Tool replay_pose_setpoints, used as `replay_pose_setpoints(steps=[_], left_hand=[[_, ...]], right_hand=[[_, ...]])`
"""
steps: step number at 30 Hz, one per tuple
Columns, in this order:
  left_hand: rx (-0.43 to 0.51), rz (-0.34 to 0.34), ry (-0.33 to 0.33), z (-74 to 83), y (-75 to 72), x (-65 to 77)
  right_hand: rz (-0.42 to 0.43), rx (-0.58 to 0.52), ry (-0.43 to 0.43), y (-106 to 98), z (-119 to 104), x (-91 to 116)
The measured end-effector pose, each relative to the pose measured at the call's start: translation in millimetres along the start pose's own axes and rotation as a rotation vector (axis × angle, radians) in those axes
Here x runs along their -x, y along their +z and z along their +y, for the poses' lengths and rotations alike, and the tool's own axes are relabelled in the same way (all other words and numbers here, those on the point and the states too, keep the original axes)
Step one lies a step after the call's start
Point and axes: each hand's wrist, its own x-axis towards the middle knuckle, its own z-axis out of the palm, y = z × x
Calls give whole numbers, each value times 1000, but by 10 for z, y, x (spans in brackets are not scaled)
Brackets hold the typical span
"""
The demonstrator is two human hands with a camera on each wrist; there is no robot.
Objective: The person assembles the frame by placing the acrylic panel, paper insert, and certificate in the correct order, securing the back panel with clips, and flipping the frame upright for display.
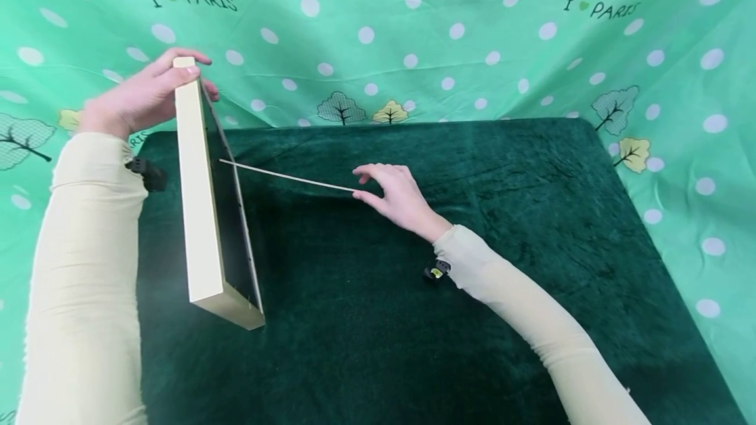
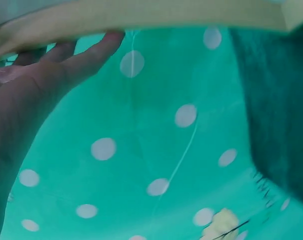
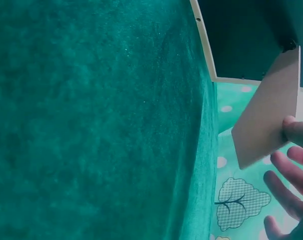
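Note:
A deep pale picture frame (image 1: 199, 202) with a dark back stands on its edge, tilted, at the left of the table. My left hand (image 1: 153, 87) grips its top, the thumb on the pale side and the fingers reaching over to the back. In the left wrist view the frame's pale edge (image 2: 181, 14) crosses above the hand (image 2: 46, 85). A thin flat easel stand (image 1: 289, 177) sticks out from the dark back (image 3: 246, 40). My right thumb touches the free end of this stand (image 3: 269, 110), while the other fingers of the right hand (image 1: 404, 199) are spread apart from it.
A dark green velvet cloth (image 1: 366, 320) covers the table. Behind it and at both sides hangs a green curtain (image 1: 437, 77) with white dots and printed trees. Each sleeve carries a small black wrist camera, one at the left (image 1: 147, 174), one at the right (image 1: 437, 271).

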Motion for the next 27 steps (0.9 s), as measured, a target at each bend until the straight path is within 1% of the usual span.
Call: replay_pose_setpoints(steps=[2, 5, 8, 10, 12, 16, 20, 24, 27], left_hand=[[107, 37, -1, -21, 8, -2], [206, 106, -23, -33, 5, -17], [284, 150, -33, -36, -16, -41], [322, 165, -29, -32, -27, -51], [337, 176, -34, -24, -28, -68], [300, 192, -53, -4, -5, -103], [218, 229, -89, 22, 23, -140], [54, 272, -156, 56, 56, -173], [-63, 295, -203, 81, 93, -203]], right_hand=[[47, -1, -21, 11, 9, -20], [107, 3, -61, 22, 19, -63], [151, 26, -81, 17, 43, -122], [158, 38, -67, -12, 70, -182], [157, 55, -48, -54, 119, -257], [135, 61, -6, -143, 243, -411], [103, 28, 47, -177, 345, -518], [69, 6, 136, -174, 411, -598], [59, 18, 203, -147, 467, -653]])
